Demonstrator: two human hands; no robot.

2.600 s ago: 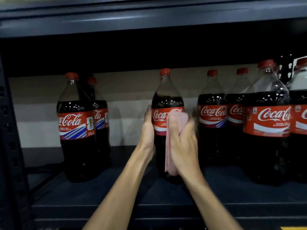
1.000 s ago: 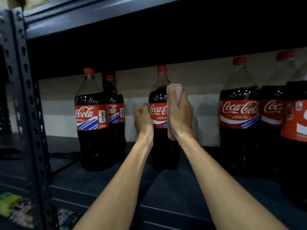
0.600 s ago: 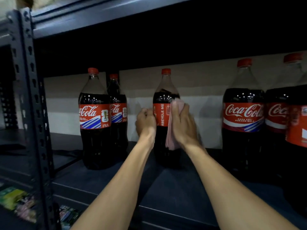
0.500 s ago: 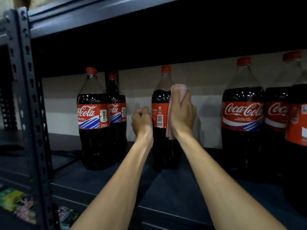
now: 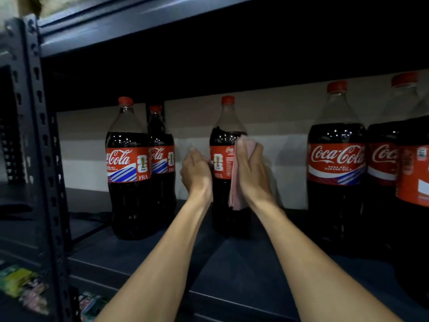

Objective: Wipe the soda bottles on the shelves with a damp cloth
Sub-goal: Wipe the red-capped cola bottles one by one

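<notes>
A tall cola bottle [image 5: 224,135] with a red cap and red label stands alone mid-shelf. My left hand [image 5: 196,173] grips its left side at label height, fingers curled round it. My right hand [image 5: 251,175] holds a pink cloth [image 5: 235,194] against the bottle's right side, the cloth hanging down below my palm. Two more cola bottles [image 5: 128,168] stand together to the left. Several others [image 5: 336,163] are lined up on the right.
The dark shelf board [image 5: 232,270] carries the bottles, with another shelf [image 5: 139,22] close overhead. A perforated metal upright [image 5: 44,147] stands at the left. Colourful packets [image 5: 21,287] lie on a lower level at bottom left. A pale wall is behind.
The middle bottle has been turned, so a different part of its label faces me. My right hand with the cloth slid down from the shoulder to the label. My left hand stays on it.
</notes>
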